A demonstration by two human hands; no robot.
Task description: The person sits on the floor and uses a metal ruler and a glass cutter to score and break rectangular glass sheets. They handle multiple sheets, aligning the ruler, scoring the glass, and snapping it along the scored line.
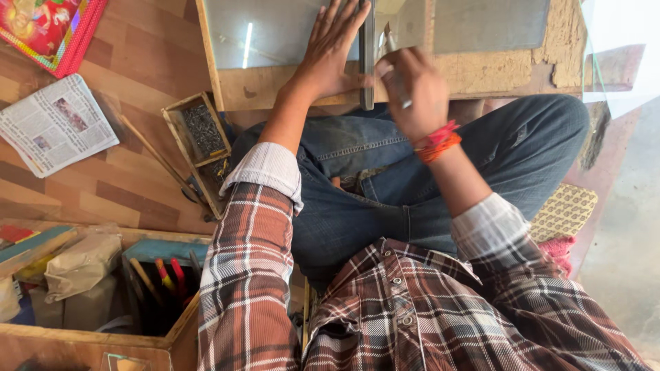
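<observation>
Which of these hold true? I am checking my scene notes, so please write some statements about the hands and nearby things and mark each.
1. The left hand lies flat on the clear glass sheet. True.
2. The right hand is empty. False: it grips a thin pen-like tool.
3. A dark straight ruler lies between the hands. True.
4. The folded newspaper rests on the glass. False: it lies on the wood-pattern floor.
</observation>
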